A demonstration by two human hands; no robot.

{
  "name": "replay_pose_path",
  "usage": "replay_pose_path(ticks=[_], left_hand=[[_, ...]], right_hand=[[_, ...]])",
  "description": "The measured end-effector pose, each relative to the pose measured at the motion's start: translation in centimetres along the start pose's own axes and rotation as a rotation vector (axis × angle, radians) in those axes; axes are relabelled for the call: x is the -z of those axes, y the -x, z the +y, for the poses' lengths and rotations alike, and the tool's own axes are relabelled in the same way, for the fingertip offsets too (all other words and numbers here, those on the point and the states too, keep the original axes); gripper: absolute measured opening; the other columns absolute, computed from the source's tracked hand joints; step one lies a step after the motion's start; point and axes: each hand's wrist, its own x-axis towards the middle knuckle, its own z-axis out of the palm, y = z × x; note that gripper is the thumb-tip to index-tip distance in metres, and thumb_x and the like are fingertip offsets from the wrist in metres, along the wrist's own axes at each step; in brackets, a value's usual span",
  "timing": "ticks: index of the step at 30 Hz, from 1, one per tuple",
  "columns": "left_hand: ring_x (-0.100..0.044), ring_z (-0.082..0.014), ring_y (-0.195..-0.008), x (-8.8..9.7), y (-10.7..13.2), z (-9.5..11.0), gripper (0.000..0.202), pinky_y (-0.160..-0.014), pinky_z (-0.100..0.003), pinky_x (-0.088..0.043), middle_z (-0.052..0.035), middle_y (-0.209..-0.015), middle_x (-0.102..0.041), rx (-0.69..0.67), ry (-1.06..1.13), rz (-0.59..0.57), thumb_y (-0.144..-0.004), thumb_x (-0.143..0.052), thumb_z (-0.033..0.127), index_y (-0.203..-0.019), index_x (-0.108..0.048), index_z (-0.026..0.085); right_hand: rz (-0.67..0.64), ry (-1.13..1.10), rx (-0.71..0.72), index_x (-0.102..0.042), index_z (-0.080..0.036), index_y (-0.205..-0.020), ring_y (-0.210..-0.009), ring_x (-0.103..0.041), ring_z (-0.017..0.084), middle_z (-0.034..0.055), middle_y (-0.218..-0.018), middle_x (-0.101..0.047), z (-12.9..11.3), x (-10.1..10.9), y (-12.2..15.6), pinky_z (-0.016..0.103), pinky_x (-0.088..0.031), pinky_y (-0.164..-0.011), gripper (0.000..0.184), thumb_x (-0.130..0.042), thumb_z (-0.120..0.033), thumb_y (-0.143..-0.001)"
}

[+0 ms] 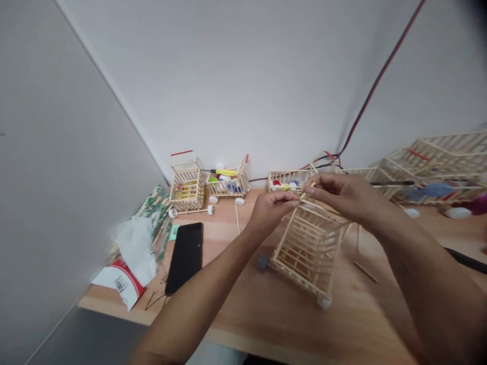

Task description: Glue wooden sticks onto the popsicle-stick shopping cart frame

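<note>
Cart (302, 275) of thin wooden sticks sat on the bench (251, 315), at four o'clock from the middle of the view, a white wheel (324, 302) at its five o'clock. The left hand (271, 212) had its fingers pinched on the cart's top corner at twelve o'clock; just beside, the right hand (344, 195) had its fingers pinching a short stick (312, 185). From the cart, a black phone (185, 258) lay at nine o'clock, two other carts (186, 205) stood at ten, and a loose stick (366, 271) lay at four.
</note>
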Motion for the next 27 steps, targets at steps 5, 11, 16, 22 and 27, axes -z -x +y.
replay_pose_path(ticks=[5, 11, 16, 22, 27], left_hand=[[-0.063, -0.0175, -0.079, -0.1, 0.2, -0.3, 0.028, -0.081, -0.032, -0.049, -0.0044, -0.077, -0.071, 0.036, 0.033, 0.002, -0.065, -0.083, 0.04, -0.074, -0.075, 0.015], [-0.063, -0.0175, -0.08, -0.2, 0.4, -0.3, 0.028, -0.083, -0.033, -0.049, -0.0047, -0.078, -0.071, 0.044, 0.074, 0.0, -0.066, -0.081, 0.039, -0.075, -0.074, 0.014], [-0.063, -0.0179, -0.08, -0.4, 0.5, -0.1, 0.033, -0.081, -0.033, -0.049, -0.0054, -0.079, -0.071, 0.071, 0.076, 0.005, -0.065, -0.082, 0.044, -0.076, -0.074, 0.014], [-0.062, -0.0172, -0.078, -0.4, 0.4, 0.0, 0.029, -0.081, -0.032, -0.049, -0.0046, -0.077, -0.071, 0.047, 0.071, 0.0, -0.065, -0.082, 0.04, -0.074, -0.074, 0.014], [-0.063, -0.0168, -0.078, -0.3, 0.2, -0.1, 0.023, -0.08, -0.031, -0.048, -0.0041, -0.076, -0.071, 0.021, 0.057, -0.005, -0.067, -0.081, 0.035, -0.074, -0.075, 0.014]], right_hand=[[0.003, 0.033, -0.021, -0.065, -0.018, -0.079, -0.068, -0.051, 0.017, 0.0027, -0.072, -0.061, 0.0, 0.0, 0.0, 0.03, -0.039, -0.064, 0.051, -0.068, -0.068, -0.071], [0.001, 0.102, 0.001, -0.065, -0.019, -0.082, -0.073, -0.055, 0.019, 0.0046, -0.079, -0.065, 0.5, 0.2, 0.2, 0.032, -0.04, -0.068, 0.046, -0.064, -0.065, -0.078], [0.004, 0.152, 0.003, -0.065, -0.02, -0.081, -0.071, -0.056, 0.021, 0.0035, -0.074, -0.064, 0.4, 0.3, 0.5, 0.033, -0.04, -0.066, 0.045, -0.061, -0.065, -0.079], [0.02, 0.153, 0.031, -0.065, -0.019, -0.079, -0.07, -0.057, 0.021, 0.0051, -0.073, -0.065, -0.8, 0.1, 0.7, 0.033, -0.041, -0.066, 0.045, -0.06, -0.064, -0.08], [0.056, 0.152, 0.091, -0.065, -0.018, -0.076, -0.063, -0.053, 0.017, 0.0028, -0.067, -0.062, -0.7, -0.2, 0.6, 0.029, -0.039, -0.059, 0.041, -0.057, -0.058, -0.082]])
